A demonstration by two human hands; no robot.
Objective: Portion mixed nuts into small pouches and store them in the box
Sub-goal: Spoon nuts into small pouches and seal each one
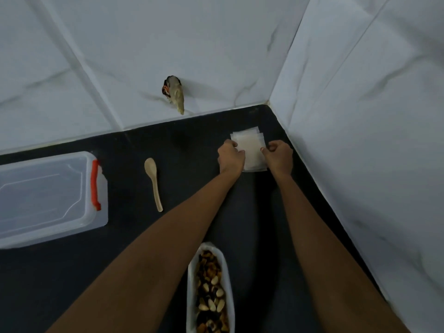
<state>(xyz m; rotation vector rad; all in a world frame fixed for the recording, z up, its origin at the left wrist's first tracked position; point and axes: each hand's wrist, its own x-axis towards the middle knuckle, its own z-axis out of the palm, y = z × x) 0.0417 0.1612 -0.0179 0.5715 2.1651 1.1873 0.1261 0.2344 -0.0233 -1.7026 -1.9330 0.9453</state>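
Note:
A stack of small translucent pouches (251,150) lies on the black counter near the back right corner. My left hand (230,158) has curled fingers on the stack's left edge. My right hand (278,157) pinches its right edge between thumb and fingers. A long white tray of mixed nuts (210,292) sits at the near edge between my forearms. A clear plastic box with a red latch (48,198), lid on, stands at the left. A pale wooden spoon (153,183) lies between the box and my left arm.
White marble-look tiled walls meet in a corner (269,102) behind the pouches. A small ragged opening with debris (174,94) shows in the back wall. The black counter (144,236) runs from the box to the right wall.

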